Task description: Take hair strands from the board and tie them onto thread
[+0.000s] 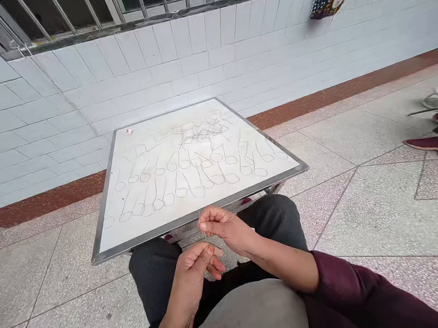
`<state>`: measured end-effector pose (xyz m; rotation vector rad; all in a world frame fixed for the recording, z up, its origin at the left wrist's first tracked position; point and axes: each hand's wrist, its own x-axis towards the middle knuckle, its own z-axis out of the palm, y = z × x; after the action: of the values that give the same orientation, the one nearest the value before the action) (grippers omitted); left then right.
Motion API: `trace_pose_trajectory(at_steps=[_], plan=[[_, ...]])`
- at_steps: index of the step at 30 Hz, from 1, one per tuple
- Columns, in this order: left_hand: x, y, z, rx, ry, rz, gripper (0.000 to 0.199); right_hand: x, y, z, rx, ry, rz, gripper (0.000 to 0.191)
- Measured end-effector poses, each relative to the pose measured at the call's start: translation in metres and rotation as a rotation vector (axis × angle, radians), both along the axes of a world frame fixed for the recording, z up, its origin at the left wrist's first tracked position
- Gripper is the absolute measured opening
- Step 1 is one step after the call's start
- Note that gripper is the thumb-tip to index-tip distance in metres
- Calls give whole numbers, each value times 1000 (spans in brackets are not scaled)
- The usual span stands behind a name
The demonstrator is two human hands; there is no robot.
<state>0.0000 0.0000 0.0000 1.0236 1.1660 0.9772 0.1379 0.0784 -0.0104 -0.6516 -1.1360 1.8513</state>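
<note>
Over my lap, just off the table's near edge, a thin wire stretches between my two hands. My left hand is lower and pinches it between thumb and forefinger; the other fingers are curled loosely. Above it, my right hand pinches the wire's upper part with fingertips and thumb. On the white table lie several wire pieces with a round loop at one end and a long tail, roughly in two rows. Behind them is a tangled heap of thin wires, with bent wires scattered around.
A metal rim edges the table. A small crumpled white-and-red item lies at its far left corner. Behind stands a tiled wall with a barred window and a hanging patterned bag. Another person's shoe shows at right.
</note>
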Motion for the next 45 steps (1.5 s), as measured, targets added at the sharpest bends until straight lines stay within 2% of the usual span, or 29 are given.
trace_pose_trajectory(at_steps=[5, 9, 11, 14, 16, 17, 19, 22, 24, 26, 31, 34, 40, 45], plan=[[6, -3, 1, -27, -30, 22, 36, -5, 2, 10, -29, 48, -104, 25], [8, -4, 3, -34, -59, 19, 36, -10, 0, 11, -29, 63, -146, 27], [10, -7, 2, -52, -63, -11, 36, -8, 9, 12, -40, 68, -167, 27], [13, -15, -5, -150, -74, -109, 38, 8, 34, 17, -59, 115, -323, 30], [13, -18, -10, -169, -74, -74, 39, 22, 48, 21, -16, 128, -486, 30], [13, -19, -11, -152, -67, -27, 39, 28, 50, 22, 23, 95, -500, 28], [10, -17, -13, -110, -57, 54, 39, 34, 45, 20, 107, -57, -368, 22], [6, -12, -15, -80, -57, 94, 39, 31, 22, 12, 157, -257, 50, 20], [3, -10, -16, -64, -54, 121, 38, 25, 9, 6, 104, -248, 271, 23], [2, -10, -17, -62, -48, 135, 37, 20, 3, 2, 43, -192, 364, 27], [3, -12, -15, -117, -97, 72, 38, 17, 7, -2, -57, -105, 386, 27], [4, -12, -11, -144, -136, 69, 38, 15, 6, -6, -87, -79, 353, 28], [5, -12, -8, -182, -181, 113, 37, 6, -3, -9, -31, -144, 253, 35], [6, -14, -7, -200, -179, 87, 37, 5, -6, -6, -5, -140, 231, 35]])
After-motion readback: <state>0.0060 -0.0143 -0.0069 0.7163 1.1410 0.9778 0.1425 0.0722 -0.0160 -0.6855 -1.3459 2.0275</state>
